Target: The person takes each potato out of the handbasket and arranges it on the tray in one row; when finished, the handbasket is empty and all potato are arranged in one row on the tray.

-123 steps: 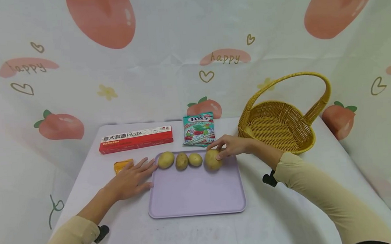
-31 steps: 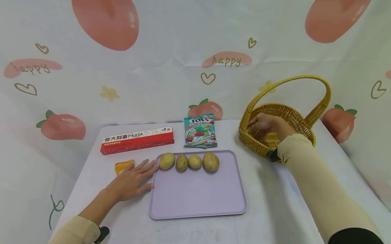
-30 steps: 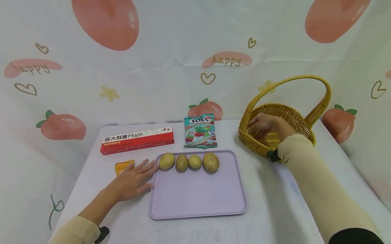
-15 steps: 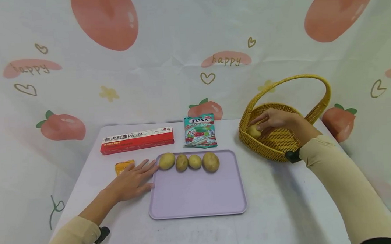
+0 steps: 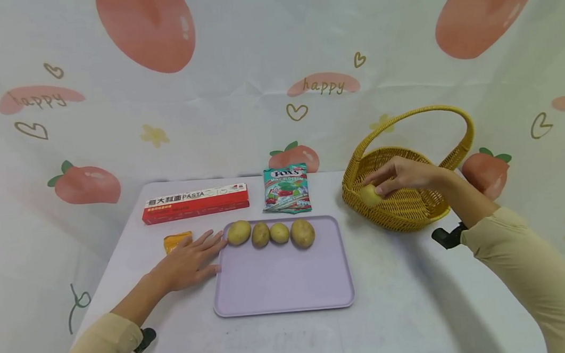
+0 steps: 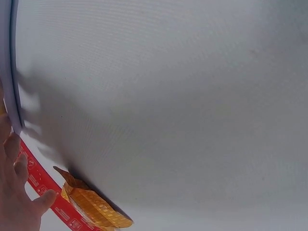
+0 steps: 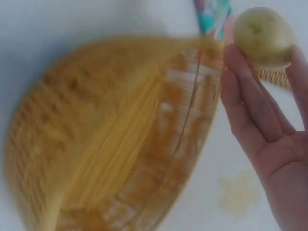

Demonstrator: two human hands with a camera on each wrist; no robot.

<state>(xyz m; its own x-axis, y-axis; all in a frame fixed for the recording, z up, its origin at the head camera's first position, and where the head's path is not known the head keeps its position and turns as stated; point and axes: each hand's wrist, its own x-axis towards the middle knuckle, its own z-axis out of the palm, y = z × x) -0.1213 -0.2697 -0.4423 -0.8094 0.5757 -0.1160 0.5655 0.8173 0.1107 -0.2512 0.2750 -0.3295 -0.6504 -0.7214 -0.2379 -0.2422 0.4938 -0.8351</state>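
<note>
My right hand pinches a small potato between thumb and fingertips, overlapping the near-left rim of the yellow wicker basket in the head view. The right wrist view has this potato at the fingertips, beside the blurred basket. My left hand lies flat with fingers spread, fingertips at the left edge of a lilac tray. Along the tray's far side several potatoes sit in a row, from a leftmost potato to a larger rightmost potato.
A red and white pasta box lies at the back left. Behind the tray is a green bag of Fox's candy. A small orange packet is partly covered by my left hand. A patterned curtain hangs behind the table.
My right hand first left the large rightmost potato on the tray, then reached into the basket. It has since lifted a small potato up to the rim. The left hand has stayed still.
</note>
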